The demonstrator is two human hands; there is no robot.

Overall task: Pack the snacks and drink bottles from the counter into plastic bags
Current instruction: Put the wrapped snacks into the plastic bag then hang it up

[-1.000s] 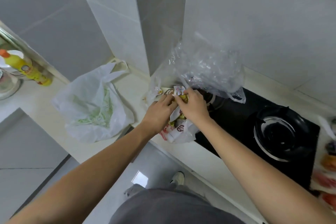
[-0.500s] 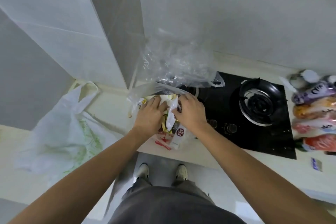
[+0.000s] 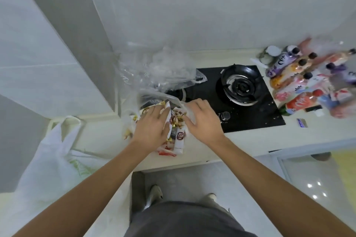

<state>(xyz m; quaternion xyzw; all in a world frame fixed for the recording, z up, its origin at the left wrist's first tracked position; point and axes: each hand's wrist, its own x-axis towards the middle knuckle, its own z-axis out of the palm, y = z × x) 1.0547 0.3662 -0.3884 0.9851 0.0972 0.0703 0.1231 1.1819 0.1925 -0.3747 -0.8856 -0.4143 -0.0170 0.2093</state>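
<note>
- Both hands are down on the snack packets (image 3: 178, 131) at the counter's front edge: the left hand (image 3: 152, 127) lies flat with fingers spread over the pile, and the right hand (image 3: 202, 119) is curled beside it, fingertips pinching what looks like the thin film of the clear plastic bag (image 3: 158, 71).
- The hands are nearly touching, with the packets bunched between and under them. Whether the left hand actually grips a packet or only presses on it, I cannot tell.
- First risk: the pile sits right at the counter (image 3: 240, 140) lip on the near side of the hands. A red packet already pokes out towards the edge, and one careless sweep could tip it to the floor.
- Second risk: the clear bag's mouth billows up beyond the hands, loose and crumpled. If it collapses as the packets go in, they could slide out beside it.
- Third risk: part of that film drapes over the gas hob (image 3: 238, 84) just beyond the right hand and might snag on the burner ring.
- The drink bottles (image 3: 300, 75) lie crowded well off to the right of the right hand, not yet packed. They are round, so likely to roll if nudged.
- A white bag (image 3: 54, 159) slumps to the left of the left arm.
</note>
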